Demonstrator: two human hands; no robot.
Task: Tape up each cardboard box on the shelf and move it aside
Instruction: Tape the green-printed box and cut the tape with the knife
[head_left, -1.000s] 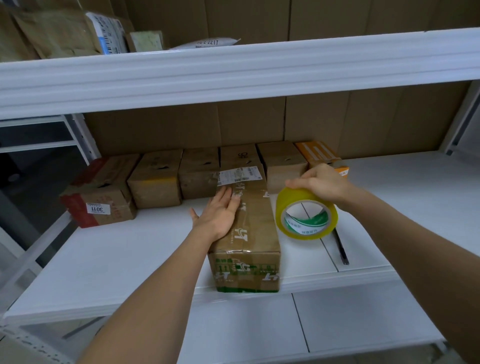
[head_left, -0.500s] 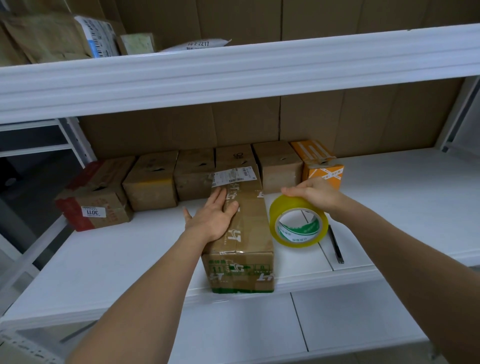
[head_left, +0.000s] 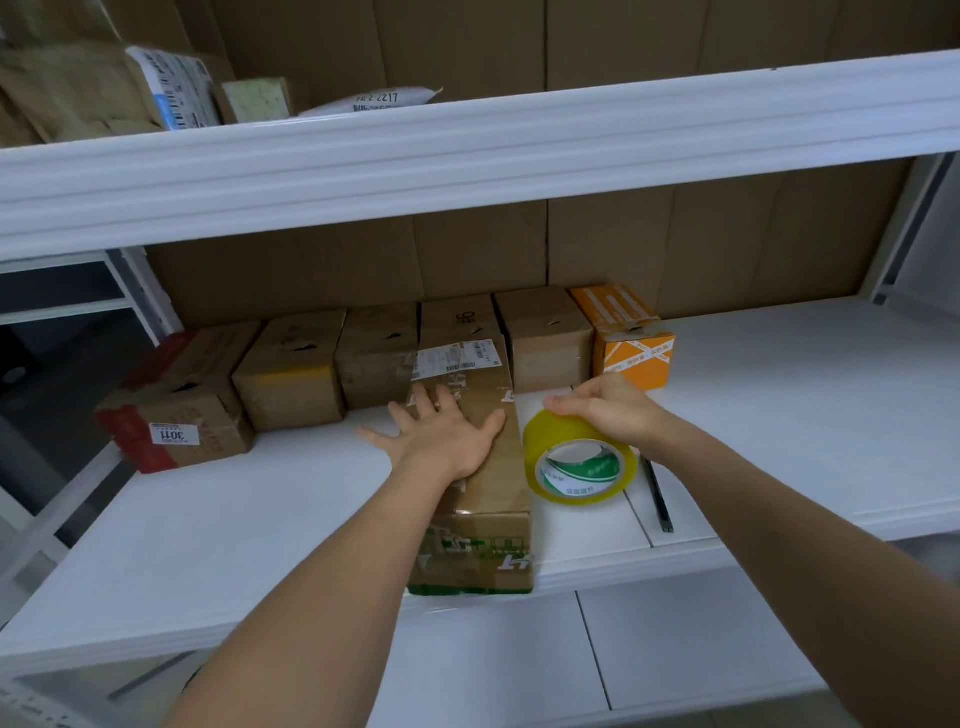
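A long brown cardboard box (head_left: 480, 540) with green print lies lengthwise on the white shelf (head_left: 208, 545), its near end at the front edge. My left hand (head_left: 441, 434) lies flat on its top with the fingers spread. Just right of the box, my right hand (head_left: 605, 402) grips the top of a yellow tape roll (head_left: 579, 457) that stands on edge on the shelf. Behind, several boxes stand in a row against the back wall: a red-edged one (head_left: 176, 410), brown ones (head_left: 293, 371) and an orange one (head_left: 631, 338) at the right end.
A thin dark strip (head_left: 657, 493) lies on the shelf right of the tape roll. The upper shelf beam (head_left: 467, 150) hangs overhead with parcels (head_left: 171, 88) on it. A lower shelf (head_left: 675, 649) shows below. Cardboard sheets line the back wall.
My left hand slid a little toward me along the box top and spread its fingers. My right hand lowered the tape roll slightly, closer to the box's right side.
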